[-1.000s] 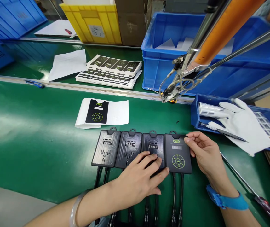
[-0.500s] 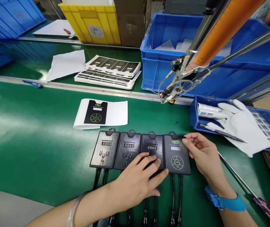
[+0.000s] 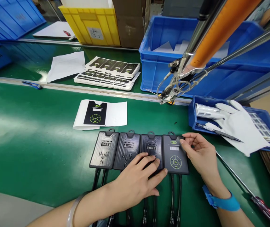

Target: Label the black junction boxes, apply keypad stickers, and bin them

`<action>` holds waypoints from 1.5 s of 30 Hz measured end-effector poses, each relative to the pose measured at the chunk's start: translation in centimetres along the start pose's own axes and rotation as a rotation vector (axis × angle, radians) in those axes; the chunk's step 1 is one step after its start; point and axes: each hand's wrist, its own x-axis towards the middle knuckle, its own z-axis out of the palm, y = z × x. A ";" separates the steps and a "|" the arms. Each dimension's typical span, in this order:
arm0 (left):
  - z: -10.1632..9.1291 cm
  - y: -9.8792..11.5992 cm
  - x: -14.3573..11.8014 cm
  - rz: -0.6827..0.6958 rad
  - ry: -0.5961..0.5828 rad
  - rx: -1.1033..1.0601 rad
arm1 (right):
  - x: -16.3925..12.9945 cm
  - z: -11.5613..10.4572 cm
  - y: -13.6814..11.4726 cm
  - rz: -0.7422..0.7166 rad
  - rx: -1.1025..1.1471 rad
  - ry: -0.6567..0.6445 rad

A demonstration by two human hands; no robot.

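Observation:
Several black controllers with cables lie side by side on the green bench. The rightmost controller [image 3: 187, 171] carries a black face label [image 3: 168, 157] with a green button ring. My right hand [image 3: 199, 153] pinches at that label's upper right corner, thumb on top; whether the corner is lifted I cannot tell. My left hand [image 3: 140, 175] lies with spread fingers across the neighbouring controller [image 3: 151, 140], fingertips reaching the labelled one's edge. Two more bare-faced controllers, one in the middle [image 3: 129, 138] and one at the left end [image 3: 106, 138], show their displays and metal tabs.
Behind the controllers lies a label on white backing [image 3: 116, 113]. Label sheets [image 3: 113, 64] are stacked beyond the rail. An orange-and-metal arm [image 3: 210, 37] hangs before a large blue crate [image 3: 146, 71]. At right are a small blue bin [image 3: 192, 118] with gloves and a long screwdriver [image 3: 237, 179].
The right thumb has shifted slightly down and left at the label's corner. My left hand stays where it was on the controller. The whole view has moved a little.

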 end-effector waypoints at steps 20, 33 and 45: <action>0.7 -3.2 5.6 -0.278 -0.010 -0.225 | -0.5 0.3 -0.7 -0.080 -0.040 0.083; 0.3 -3.0 5.6 -0.252 0.054 -0.201 | -0.9 0.5 -1.7 -0.080 -0.075 0.165; -0.1 -3.0 6.1 -0.232 0.090 -0.216 | -1.0 0.6 -2.2 -0.047 -0.039 0.186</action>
